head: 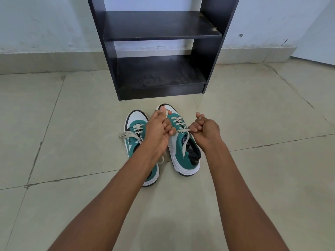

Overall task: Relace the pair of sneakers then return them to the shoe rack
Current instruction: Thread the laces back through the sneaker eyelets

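Before dark laminate shoe rack (159,51): two teal canvas sneakers (183,151) (white rubber soles). Left hand (159,129) and right hand (206,130) fisted tight on flat cream lace (184,130).

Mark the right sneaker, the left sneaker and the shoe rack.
right sneaker (181,154), head view, on its green side panel.
left sneaker (135,115), head view, on its white toe cap.
shoe rack (159,24), head view, on the upper shelf board.

Bright, even, sharp daylight; soft shadows; wide-angle bending at the edges.
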